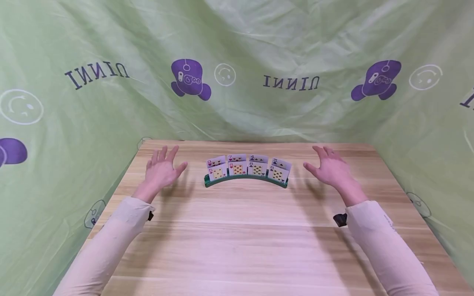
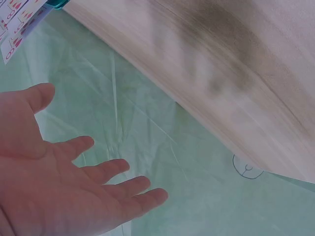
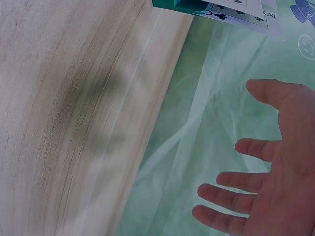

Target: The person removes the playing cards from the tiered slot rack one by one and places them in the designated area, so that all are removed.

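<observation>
A curved green card holder (image 1: 246, 177) stands toward the back of the wooden table, with playing cards (image 1: 238, 168) upright in it in two rows. The front row shows a five and several eights; a seven, a four and other cards rise behind. To the left of the holder my left hand (image 1: 161, 171) hovers over the table, fingers spread, holding nothing. On the other side my right hand (image 1: 332, 168) is likewise raised, with fingers apart and nothing in it. Both wrist views show bare palms, with an end of the holder (image 3: 179, 5) at the upper edge.
The wooden tabletop (image 1: 237, 246) stretches toward me. Behind it and along both sides hangs a green curtain (image 1: 244, 111) with purple figures and lettering. A dark wrist device (image 1: 340, 220) sits at the right sleeve's cuff.
</observation>
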Demonstrator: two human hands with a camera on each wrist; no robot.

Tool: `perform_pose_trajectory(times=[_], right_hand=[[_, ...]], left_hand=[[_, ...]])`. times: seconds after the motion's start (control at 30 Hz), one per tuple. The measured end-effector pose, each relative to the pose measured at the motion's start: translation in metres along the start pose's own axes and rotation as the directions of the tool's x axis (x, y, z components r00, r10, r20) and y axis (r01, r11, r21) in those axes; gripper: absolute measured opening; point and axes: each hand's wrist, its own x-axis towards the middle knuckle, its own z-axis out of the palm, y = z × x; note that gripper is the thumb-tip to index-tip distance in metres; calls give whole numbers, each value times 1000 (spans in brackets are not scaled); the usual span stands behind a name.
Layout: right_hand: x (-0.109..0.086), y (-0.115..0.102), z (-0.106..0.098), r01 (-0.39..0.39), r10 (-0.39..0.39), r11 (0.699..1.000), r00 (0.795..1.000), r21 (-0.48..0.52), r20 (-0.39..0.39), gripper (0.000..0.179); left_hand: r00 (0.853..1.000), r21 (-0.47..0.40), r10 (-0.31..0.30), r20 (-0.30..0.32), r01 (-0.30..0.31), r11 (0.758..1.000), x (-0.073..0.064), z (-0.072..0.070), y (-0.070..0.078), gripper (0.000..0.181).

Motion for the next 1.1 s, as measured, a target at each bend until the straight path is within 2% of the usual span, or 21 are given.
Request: perform_pose_trajectory(times=[0.37, 0.7, 1.1], right_hand=[[0, -1, 0, 10, -10, 1000, 1000, 27, -7, 76], [-1, -3, 1, 14, -13, 999, 1000, 34, -28, 68], [-3, -1, 5, 28, -24, 997, 998, 73, -52, 63]], left_hand=[[991, -28, 49, -124, -53, 998, 1, 2, 1, 70], [992, -68, 30, -124, -38, 997, 2, 5, 3, 68], [991, -96, 31, -133, -44, 994, 2, 9, 3, 57]])
